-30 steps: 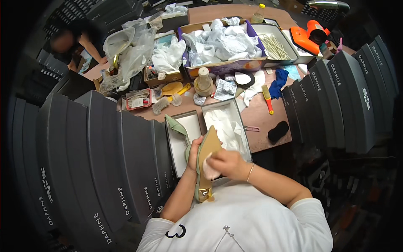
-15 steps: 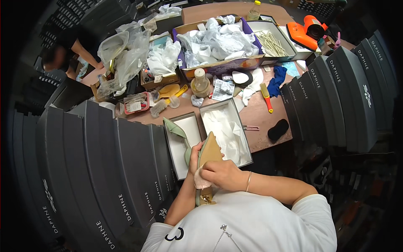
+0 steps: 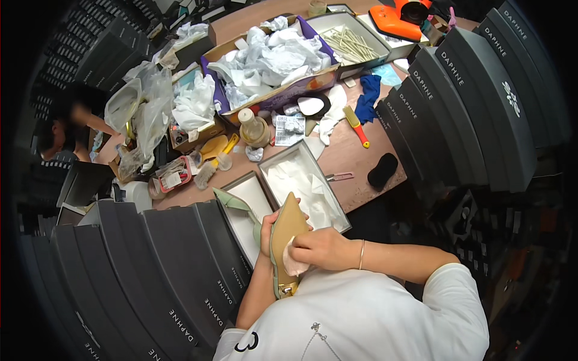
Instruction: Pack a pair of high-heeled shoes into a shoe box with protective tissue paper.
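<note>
My left hand [image 3: 268,236] is wrapped around a pale green pointed shoe [image 3: 288,224], its tan sole turned up toward me and a gold-coloured piece near its lower end. In my right hand [image 3: 328,248] a pinkish-white cloth [image 3: 295,260] is bunched up and pressed against the sole. A second green shoe [image 3: 232,202] rests in the left part of a shoebox [image 3: 245,182], just beyond my left hand. The other box part [image 3: 340,220], beside it, has white tissue paper [image 3: 301,183] in it. Some of my left fingers are hidden behind the shoe.
Stacked dark shoeboxes flank me on the left [image 3: 174,259] and right [image 3: 475,102]. On the table lie a brush [image 3: 356,127], a black sponge-like pad [image 3: 382,171], a pink-handled cutter [image 3: 342,176], a glass jar [image 3: 254,129] and a carton of crumpled paper [image 3: 274,90]. Another person [image 3: 72,129] works at far left.
The whole view has shifted and turned, so the table things sit further left and higher. My right hand still presses the cloth on the sole, with only a slight shift.
</note>
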A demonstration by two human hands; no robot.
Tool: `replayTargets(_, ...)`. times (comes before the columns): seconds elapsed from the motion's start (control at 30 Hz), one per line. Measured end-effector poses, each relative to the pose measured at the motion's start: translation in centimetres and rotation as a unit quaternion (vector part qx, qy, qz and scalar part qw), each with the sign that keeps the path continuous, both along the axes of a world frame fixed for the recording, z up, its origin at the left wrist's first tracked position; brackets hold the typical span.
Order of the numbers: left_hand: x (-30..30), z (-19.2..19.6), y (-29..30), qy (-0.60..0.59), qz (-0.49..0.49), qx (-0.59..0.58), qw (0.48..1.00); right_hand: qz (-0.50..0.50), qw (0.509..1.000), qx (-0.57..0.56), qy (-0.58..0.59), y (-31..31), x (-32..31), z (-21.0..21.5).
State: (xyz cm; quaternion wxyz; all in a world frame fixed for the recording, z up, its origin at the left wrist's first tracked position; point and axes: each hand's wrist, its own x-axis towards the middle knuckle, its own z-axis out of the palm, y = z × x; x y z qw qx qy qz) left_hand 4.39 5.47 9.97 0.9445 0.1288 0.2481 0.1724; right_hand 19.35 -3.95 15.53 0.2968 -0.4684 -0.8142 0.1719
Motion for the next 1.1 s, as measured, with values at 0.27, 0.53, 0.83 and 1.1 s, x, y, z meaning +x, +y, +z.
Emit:
replayTargets(0.27,2.1,1.5,5.2,0.016,0.091,0.032,0.995,-0.314,0.949,-0.010,-0.012,8.4,9.8,-4.3)
replayTargets(0.53,0.7,-1.9,6.5,0.197,0.259,0.182,0.928,-0.077,0.597,-0.500,0.622,2.1,0.4,-5.2)
replayTargets(0.83,-11.1,-8.8,0.0,0.522,-0.090,0.473,0.704,-0.172,0.610,-0.476,0.610,1.8,3.7,-6.0)
replayTargets(1.1,-11.9,-9.9,0.7,0.447,0.084,0.411,0.790,-0.113,0.694,-0.420,0.573,2.6,2.7,-4.5)
